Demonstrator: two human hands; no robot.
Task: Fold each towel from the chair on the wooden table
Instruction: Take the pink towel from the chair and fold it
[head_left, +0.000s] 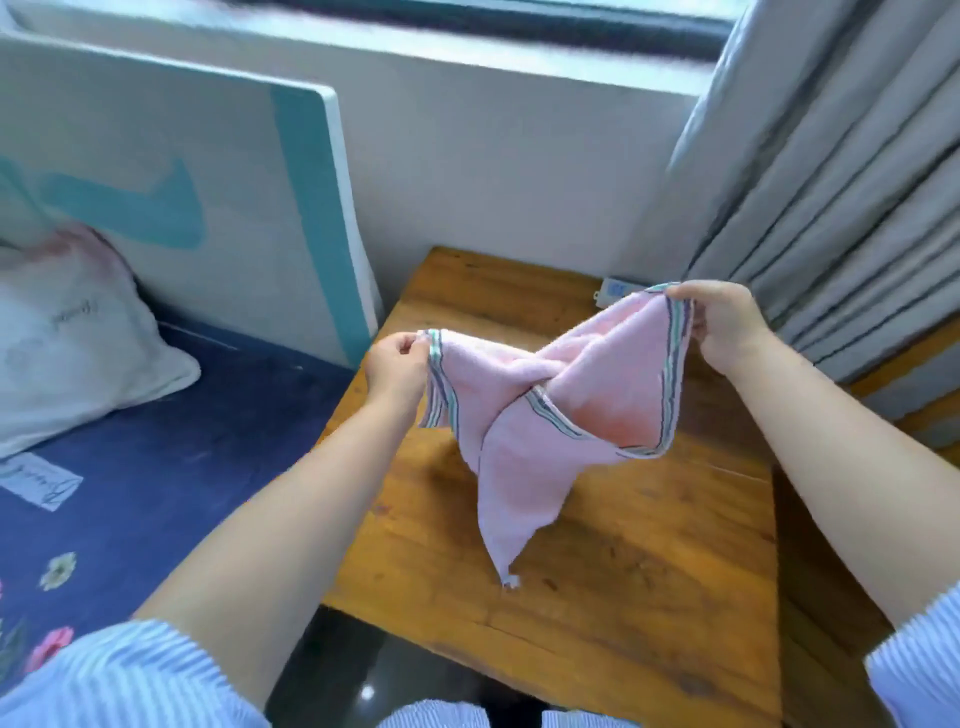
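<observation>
Motion blur softens all edges; the chair lies outside the view. The pink terry towel (540, 415), striped along its hem, hangs twisted above the wooden table (623, 597), one corner pointing downward. The left hand (395, 364) and right hand (724, 325) each pinch an upper corner.

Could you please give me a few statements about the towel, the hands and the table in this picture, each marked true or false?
1. Both hands hold the pink towel above the wooden table. True.
2. The towel lies flat and neatly folded on the table. False: it hangs twisted in the air, one corner pointing down.
3. The left hand pinches a striped edge of the towel. True.
4. The right hand rests empty on the table. False: it grips the towel's other striped edge.
5. A pillow lies on the blue bedding to the left of the table. True.
</observation>
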